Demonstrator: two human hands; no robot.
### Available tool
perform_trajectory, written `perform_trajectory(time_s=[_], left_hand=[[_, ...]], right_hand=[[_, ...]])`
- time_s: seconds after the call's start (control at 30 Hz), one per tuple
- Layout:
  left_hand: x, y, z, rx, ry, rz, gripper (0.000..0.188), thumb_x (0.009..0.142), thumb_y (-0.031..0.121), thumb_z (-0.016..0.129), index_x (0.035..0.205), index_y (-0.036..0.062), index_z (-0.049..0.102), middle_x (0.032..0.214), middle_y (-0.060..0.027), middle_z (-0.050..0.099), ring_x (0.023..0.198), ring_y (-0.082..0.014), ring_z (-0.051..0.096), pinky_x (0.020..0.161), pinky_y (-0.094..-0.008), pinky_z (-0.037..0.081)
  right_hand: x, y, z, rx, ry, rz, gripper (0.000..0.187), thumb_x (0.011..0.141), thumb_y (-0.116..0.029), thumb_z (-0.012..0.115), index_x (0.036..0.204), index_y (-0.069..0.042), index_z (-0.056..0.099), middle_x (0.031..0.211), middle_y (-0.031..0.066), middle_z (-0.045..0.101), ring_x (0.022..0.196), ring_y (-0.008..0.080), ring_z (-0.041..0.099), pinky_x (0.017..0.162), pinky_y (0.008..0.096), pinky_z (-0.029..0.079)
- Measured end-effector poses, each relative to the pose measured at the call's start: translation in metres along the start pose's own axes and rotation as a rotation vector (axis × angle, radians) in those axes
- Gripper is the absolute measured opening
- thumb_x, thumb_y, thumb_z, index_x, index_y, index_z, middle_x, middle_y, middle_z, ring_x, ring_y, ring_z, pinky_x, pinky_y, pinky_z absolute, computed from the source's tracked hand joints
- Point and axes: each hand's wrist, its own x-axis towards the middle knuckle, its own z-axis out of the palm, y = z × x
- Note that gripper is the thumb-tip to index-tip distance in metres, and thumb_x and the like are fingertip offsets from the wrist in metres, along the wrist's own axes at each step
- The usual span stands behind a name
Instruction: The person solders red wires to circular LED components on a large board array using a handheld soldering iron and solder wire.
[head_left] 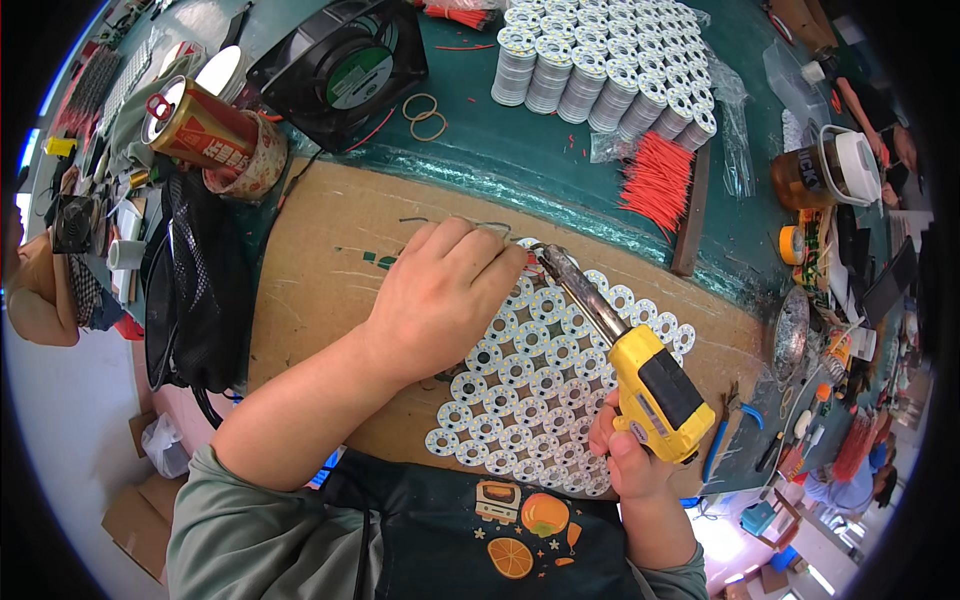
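Note:
My right hand (pixel 630 450) is wrapped round the handle of a yellow and black soldering gun (pixel 650 385). The gun's metal barrel slants up and left, its tip close to the fingertips of my left hand (pixel 440 290). Those fingers are pinched together over the far edge of a sheet of round white LED boards (pixel 545 380). A thin grey wire (pixel 492 224) shows at both sides of the left fingers, and a bit of red shows at their tips; the pinch itself is partly hidden. The boards lie in close rows on a brown board (pixel 310 250), each with a centre hole.
Tall stacks of round boards (pixel 610 60) stand at the back, beside a pile of short red wires (pixel 657 185) and a brown bar (pixel 690 220). A black fan (pixel 345 75) and a can (pixel 205 125) in a holder are back left. Blue-handled pliers (pixel 716 450) lie right.

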Motion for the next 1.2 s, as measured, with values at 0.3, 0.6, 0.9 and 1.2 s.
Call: perform_trajectory(time_s=[0.3, 0.6, 0.9, 1.2], left_hand=[[0.001, 0.001, -0.001, 0.011, -0.007, 0.005, 0.032, 0.069, 0.000, 0.069, 0.100, 0.0035, 0.068, 0.090, -0.0050, 0.061, 0.082, -0.0233, 0.060, 0.075, -0.0356, 0.049], [0.002, 0.004, -0.003, 0.026, -0.027, -0.006, 0.031, 0.070, 0.001, 0.068, 0.101, 0.0041, 0.068, 0.090, -0.0056, 0.061, 0.083, -0.0239, 0.060, 0.076, -0.0364, 0.049], [0.002, 0.008, -0.008, 0.047, 0.031, -0.015, 0.028, 0.073, 0.002, 0.068, 0.100, 0.0061, 0.068, 0.091, -0.0037, 0.063, 0.083, -0.0235, 0.059, 0.075, -0.0364, 0.047], [-0.002, 0.007, -0.005, 0.034, -0.004, 0.044, 0.024, 0.072, 0.006, 0.070, 0.096, 0.0072, 0.071, 0.086, -0.0008, 0.063, 0.077, -0.0183, 0.059, 0.069, -0.0332, 0.043]], right_hand=[[-0.001, 0.000, -0.001, 0.018, -0.002, 0.007, 0.054, 0.083, -0.031, 0.076, 0.121, 0.000, 0.051, 0.073, 0.0041, 0.050, 0.063, 0.0142, 0.048, 0.057, 0.0292, 0.042], [0.001, -0.009, 0.003, 0.118, 0.014, -0.017, 0.075, 0.082, -0.037, 0.078, 0.135, 0.005, 0.046, 0.070, 0.0023, 0.048, 0.058, 0.0130, 0.048, 0.052, 0.0276, 0.042], [-0.005, -0.014, 0.006, 0.168, 0.006, 0.008, 0.080, 0.081, -0.040, 0.080, 0.138, 0.003, 0.045, 0.070, 0.0016, 0.048, 0.060, 0.0125, 0.048, 0.054, 0.0272, 0.042], [-0.013, -0.005, 0.000, 0.113, 0.002, 0.026, 0.080, 0.079, -0.039, 0.082, 0.138, 0.002, 0.046, 0.070, 0.0018, 0.049, 0.061, 0.0118, 0.049, 0.054, 0.0268, 0.042]])
